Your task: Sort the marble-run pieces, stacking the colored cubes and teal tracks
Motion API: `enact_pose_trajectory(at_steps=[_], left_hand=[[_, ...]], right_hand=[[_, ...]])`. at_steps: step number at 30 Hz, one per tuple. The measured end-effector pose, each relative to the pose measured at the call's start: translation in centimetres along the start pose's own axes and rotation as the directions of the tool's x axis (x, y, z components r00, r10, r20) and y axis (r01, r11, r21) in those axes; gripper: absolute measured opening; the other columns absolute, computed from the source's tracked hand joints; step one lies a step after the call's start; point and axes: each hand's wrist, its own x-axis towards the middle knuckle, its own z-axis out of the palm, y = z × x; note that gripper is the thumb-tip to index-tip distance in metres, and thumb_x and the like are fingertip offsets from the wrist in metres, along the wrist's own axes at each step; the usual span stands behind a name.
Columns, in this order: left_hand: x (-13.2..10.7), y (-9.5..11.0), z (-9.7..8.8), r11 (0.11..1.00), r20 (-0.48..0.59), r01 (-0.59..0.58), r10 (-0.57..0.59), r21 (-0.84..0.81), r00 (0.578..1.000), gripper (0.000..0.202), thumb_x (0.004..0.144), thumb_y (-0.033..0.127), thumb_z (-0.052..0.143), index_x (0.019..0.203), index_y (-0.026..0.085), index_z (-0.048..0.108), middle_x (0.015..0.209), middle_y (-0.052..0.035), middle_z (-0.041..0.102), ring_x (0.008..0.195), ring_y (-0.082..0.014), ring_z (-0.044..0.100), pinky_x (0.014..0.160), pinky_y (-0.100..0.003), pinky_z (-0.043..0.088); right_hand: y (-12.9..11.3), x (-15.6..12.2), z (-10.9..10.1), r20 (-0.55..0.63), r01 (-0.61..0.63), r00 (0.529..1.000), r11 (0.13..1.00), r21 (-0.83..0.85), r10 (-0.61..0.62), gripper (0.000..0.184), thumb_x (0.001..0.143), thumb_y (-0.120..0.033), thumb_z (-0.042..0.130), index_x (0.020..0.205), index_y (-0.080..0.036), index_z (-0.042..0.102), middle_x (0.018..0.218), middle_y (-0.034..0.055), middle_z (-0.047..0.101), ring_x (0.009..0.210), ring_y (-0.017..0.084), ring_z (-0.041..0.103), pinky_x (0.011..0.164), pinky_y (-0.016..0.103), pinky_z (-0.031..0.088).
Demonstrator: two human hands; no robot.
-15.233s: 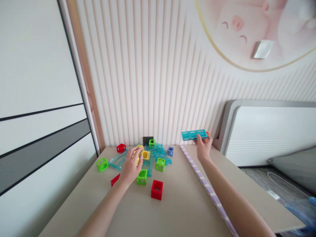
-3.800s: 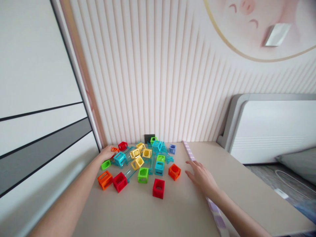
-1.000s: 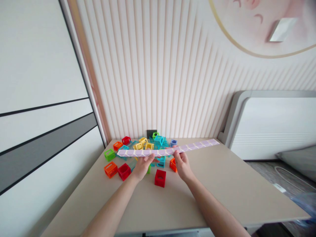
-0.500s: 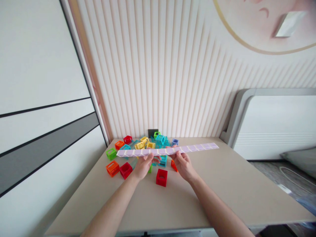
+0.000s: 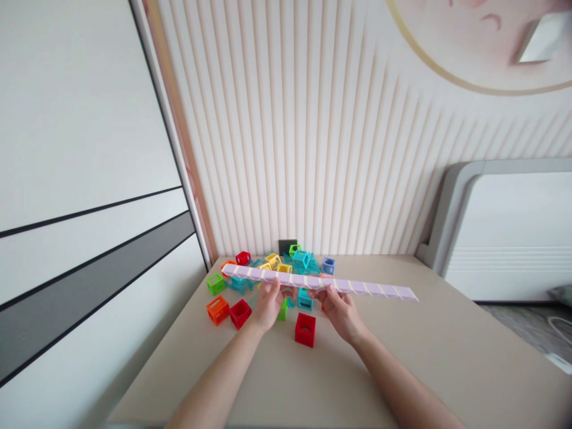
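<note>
A long, narrow lilac strip, crossed at intervals by pale lines, is held up in front of me above the table. My left hand grips it left of its middle, thumb on the near side and fingers curled beneath. A short way to the right, my right hand pinches the strip in a similar manner. Its left end sits higher than its right end. Below and between the hands stands a red hollow cube, with a turquoise cube behind it. Part of a green block shows beside my left hand.
On the beige table, orange, red and green hollow cubes lie at the left. Yellow, turquoise and blue ones stand farther back. A ribbed wall rises behind; a white cabinet borders the left.
The strip has tilted: its right end has dropped and its left end has risen. Both hands keep their hold. The view has turned slightly left.
</note>
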Motion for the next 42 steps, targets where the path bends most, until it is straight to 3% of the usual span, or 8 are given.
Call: enact_pose_trajectory(at_steps=[8,12,17,21,24,28,34,42], left_hand=[[-0.1,0.3,1.2,0.984,-0.063,0.052,-0.063,-0.171,0.996,0.05,0.074,0.065,0.072,0.073,0.016,0.064,0.065,-0.0007,0.064,0.059,-0.0143,0.058,0.061,-0.028,0.05],[-0.6,0.5,1.4,0.963,0.084,0.187,-0.174,-0.192,0.981,0.046,0.075,0.06,0.074,0.07,0.015,0.065,0.059,-0.0008,0.062,0.06,-0.0153,0.06,0.061,-0.027,0.049],[-1.1,0.8,0.8,0.926,0.265,0.346,-0.3,-0.15,0.917,0.045,0.078,0.06,0.072,0.077,0.015,0.067,0.061,-0.0019,0.062,0.063,-0.0175,0.063,0.065,-0.029,0.05],[-1.0,0.6,0.9,0.97,0.227,0.225,-0.2,-0.089,0.953,0.043,0.082,0.059,0.068,0.079,0.016,0.066,0.066,-0.0021,0.062,0.064,-0.0169,0.06,0.062,-0.029,0.049],[-0.8,0.5,1.1,0.988,0.197,0.082,-0.107,0.13,0.975,0.04,0.085,0.057,0.064,0.082,0.017,0.068,0.073,-0.0041,0.064,0.066,-0.0179,0.059,0.063,-0.029,0.048],[-1.0,0.9,1.2,0.882,0.245,-0.069,-0.054,0.467,0.968,0.037,0.085,0.055,0.065,0.093,0.019,0.071,0.087,-0.0057,0.066,0.074,-0.0193,0.059,0.072,-0.03,0.047],[-1.7,1.3,1.4,0.857,0.285,-0.06,-0.104,0.512,0.953,0.041,0.082,0.06,0.065,0.084,0.02,0.069,0.079,-0.0039,0.062,0.074,-0.0199,0.056,0.074,-0.03,0.046],[-1.2,0.5,1.4,0.919,0.251,0.113,-0.218,0.377,0.943,0.054,0.086,0.066,0.056,0.066,0.016,0.064,0.059,-0.0034,0.06,0.057,-0.0162,0.056,0.06,-0.029,0.045]], right_hand=[[-1.2,-0.5,0.3,0.151,-0.112,0.982,0.993,-0.042,0.117,0.042,0.081,-0.055,0.072,0.104,-0.021,0.062,0.07,0.0003,0.068,0.05,0.015,0.059,0.052,0.028,0.043],[-1.7,-0.3,0.0,0.155,-0.113,0.982,0.994,0.008,0.11,0.04,0.081,-0.054,0.072,0.102,-0.022,0.061,0.093,0.0063,0.073,0.045,0.012,0.058,0.048,0.027,0.04],[-2.0,-0.2,-0.5,0.175,-0.148,0.976,0.985,0.087,0.131,0.054,0.079,-0.055,0.075,0.121,-0.027,0.054,0.096,0.0053,0.075,0.034,0.008,0.05,0.044,0.025,0.035],[-2.0,0.0,-0.6,0.107,-0.159,0.983,0.984,0.078,0.151,0.05,0.08,-0.052,0.075,0.118,-0.026,0.054,0.102,0.0056,0.075,0.034,0.007,0.05,0.041,0.024,0.036],[-1.8,0.5,-0.3,-0.041,-0.128,0.991,0.991,0.026,0.129,0.045,0.08,-0.049,0.075,0.114,-0.025,0.057,0.105,0.0053,0.073,0.04,0.008,0.055,0.037,0.022,0.035],[-1.6,1.0,-0.5,-0.17,-0.09,0.981,0.996,0.0,0.089,0.046,0.078,-0.05,0.077,0.111,-0.022,0.06,0.093,0.0028,0.072,0.043,0.008,0.053,0.037,0.021,0.037],[-1.8,0.8,-0.9,-0.027,-0.127,0.992,0.992,-0.013,0.127,0.048,0.079,-0.055,0.074,0.11,-0.021,0.06,0.081,-0.0015,0.069,0.032,0.002,0.028,0.034,0.02,0.024],[-2.2,0.0,-0.7,0.172,-0.164,0.972,0.986,0.023,0.158,0.046,0.085,-0.049,0.07,0.122,-0.024,0.059,0.087,-0.0014,0.066,0.037,0.002,0.029,0.04,0.021,0.031]])
